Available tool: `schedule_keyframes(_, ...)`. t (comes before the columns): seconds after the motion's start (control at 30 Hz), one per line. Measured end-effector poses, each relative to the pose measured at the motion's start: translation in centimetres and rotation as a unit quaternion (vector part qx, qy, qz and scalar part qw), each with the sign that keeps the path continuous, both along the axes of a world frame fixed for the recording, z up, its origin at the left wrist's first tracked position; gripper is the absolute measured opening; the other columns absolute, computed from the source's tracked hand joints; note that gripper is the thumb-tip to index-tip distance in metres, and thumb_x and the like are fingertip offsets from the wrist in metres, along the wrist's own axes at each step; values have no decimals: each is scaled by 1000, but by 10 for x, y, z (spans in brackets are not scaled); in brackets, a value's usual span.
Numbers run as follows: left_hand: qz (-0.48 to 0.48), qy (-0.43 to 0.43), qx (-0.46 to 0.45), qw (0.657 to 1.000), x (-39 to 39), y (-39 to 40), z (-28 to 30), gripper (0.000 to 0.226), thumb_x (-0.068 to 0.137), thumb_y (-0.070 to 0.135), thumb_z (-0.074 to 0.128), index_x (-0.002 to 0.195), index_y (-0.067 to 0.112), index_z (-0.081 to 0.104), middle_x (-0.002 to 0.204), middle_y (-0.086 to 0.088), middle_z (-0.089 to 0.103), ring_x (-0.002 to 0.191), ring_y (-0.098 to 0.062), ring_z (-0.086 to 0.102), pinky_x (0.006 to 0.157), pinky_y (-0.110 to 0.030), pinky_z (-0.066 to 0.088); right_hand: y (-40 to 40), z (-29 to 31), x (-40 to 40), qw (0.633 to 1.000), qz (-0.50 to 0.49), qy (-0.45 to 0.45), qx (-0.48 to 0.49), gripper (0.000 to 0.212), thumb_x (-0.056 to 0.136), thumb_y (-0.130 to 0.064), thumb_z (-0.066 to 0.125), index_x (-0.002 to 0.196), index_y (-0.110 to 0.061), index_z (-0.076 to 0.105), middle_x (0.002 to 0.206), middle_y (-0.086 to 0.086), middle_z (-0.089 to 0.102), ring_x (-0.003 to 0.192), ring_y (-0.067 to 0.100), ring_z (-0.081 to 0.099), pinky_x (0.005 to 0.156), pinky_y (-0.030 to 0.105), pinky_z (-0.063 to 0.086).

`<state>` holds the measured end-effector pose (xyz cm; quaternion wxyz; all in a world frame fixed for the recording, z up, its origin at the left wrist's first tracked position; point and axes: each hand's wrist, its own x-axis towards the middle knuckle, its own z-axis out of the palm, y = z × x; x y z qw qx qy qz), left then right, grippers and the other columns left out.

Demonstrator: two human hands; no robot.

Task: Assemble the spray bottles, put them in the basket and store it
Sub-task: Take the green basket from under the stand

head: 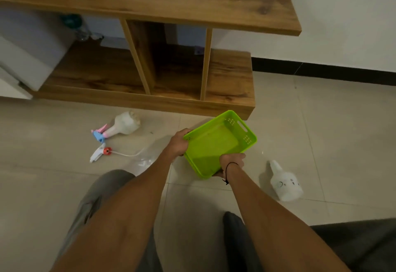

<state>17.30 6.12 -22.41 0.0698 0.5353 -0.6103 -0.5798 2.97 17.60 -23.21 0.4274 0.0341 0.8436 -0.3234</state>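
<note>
Right now, in the head view, you hold the green basket (216,143) with both hands, tilted, over the tiled floor (321,121) just in front of the lower shelf (229,74) of the wooden unit. Your left hand (179,143) grips the basket's left rim, fingers (186,131) curled over the edge. Your right hand (232,162) clasps the near corner, fingers wrapped under the rim and thumb on top; a black cord (227,171) circles that wrist. The basket's inside shows no bottles.

On the floor to the left, a white bottle with a pink and blue trigger head (120,127) lies on its side, near the front edge of the lower shelf. Just beside it, toward you, lies a loose white trigger head with a red collar (100,153), its thin tube trailing to the right. A clear plastic bag (143,161) lies by that tube, next to your left forearm. To the right of the basket, apart from it, a white bottle with a drawn face (285,183) lies on the floor without a trigger head. Your knees in grey trousers (96,203) fill the bottom of the view.
</note>
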Motion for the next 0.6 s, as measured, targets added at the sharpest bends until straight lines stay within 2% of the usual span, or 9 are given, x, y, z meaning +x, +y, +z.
schedule_keyframes(0.07, 9, -18, -18, 1000, 5, 1, -13, 27, 100, 6, 65, 126, 8, 68, 116, -24, 70, 93, -25, 63, 74, -36, 46, -3, -8, 6, 999, 22, 29, 10, 72, 95, -6, 61, 154, -3, 20, 148, 30, 45, 128, 52, 56, 97, 65, 55)
schedule_keyframes(0.17, -6, -56, -46, 997, 9, 1, -30, 31, 100, 2, 58, 129, 7, 65, 121, -25, 69, 103, -35, 69, 75, -40, 52, -5, -20, 11, 998, 38, 40, 28, 73, 94, -7, 64, 153, -3, 22, 148, 30, 45, 132, 51, 54, 101, 63, 53)
schedule_keyframes(0.23, -23, -73, -61, 995, 11, 0, -39, 35, 99, -2, 55, 131, 7, 63, 123, -25, 69, 112, -39, 68, 83, -43, 56, -5, -28, 13, 998, 36, 40, 35, 74, 92, -7, 66, 152, -4, 23, 147, 30, 46, 131, 51, 54, 101, 63, 53)
schedule_keyframes(0.37, -19, -86, -65, 994, 14, -1, -41, 47, 96, -4, 52, 141, 11, 55, 125, -25, 67, 112, -38, 66, 83, -40, 55, -8, -31, 13, 996, 66, 49, 41, 78, 91, -11, 69, 154, -4, 23, 149, 28, 46, 131, 49, 55, 102, 60, 54)
schedule_keyframes(0.43, -7, -88, -54, 995, 14, -2, -39, 54, 96, 2, 58, 147, 16, 48, 128, -22, 65, 109, -35, 66, 84, -39, 55, -9, -21, 11, 997, 61, 28, 46, 68, 91, -14, 69, 146, -4, 32, 146, 24, 49, 115, 45, 64, 93, 57, 60)
schedule_keyframes(0.5, -10, -103, -68, 992, 13, -3, -34, 60, 96, 12, 66, 151, 18, 43, 136, -21, 61, 118, -36, 64, 97, -45, 56, -11, -8, 7, 997, 54, 23, 56, 59, 92, -19, 70, 139, -4, 37, 140, 19, 54, 84, 36, 66, 70, 49, 64)
schedule_keyframes(0.53, -18, -122, -91, 988, 12, -4, -31, 63, 96, 18, 69, 152, 19, 41, 141, -19, 57, 125, -37, 60, 103, -49, 52, -11, -2, 4, 995, 63, 34, 67, 58, 92, -22, 70, 138, -5, 39, 139, 17, 56, 83, 34, 66, 61, 45, 61)
schedule_keyframes(0.6, -33, -175, -178, 968, 9, -6, -24, 63, 94, 27, 69, 151, 22, 41, 145, -14, 53, 134, -37, 52, 107, -53, 48, -14, 6, -1, 991, 80, 66, 87, 53, 88, -25, 72, 128, -9, 41, 134, 14, 61, 102, 38, 70, 49, 40, 57)
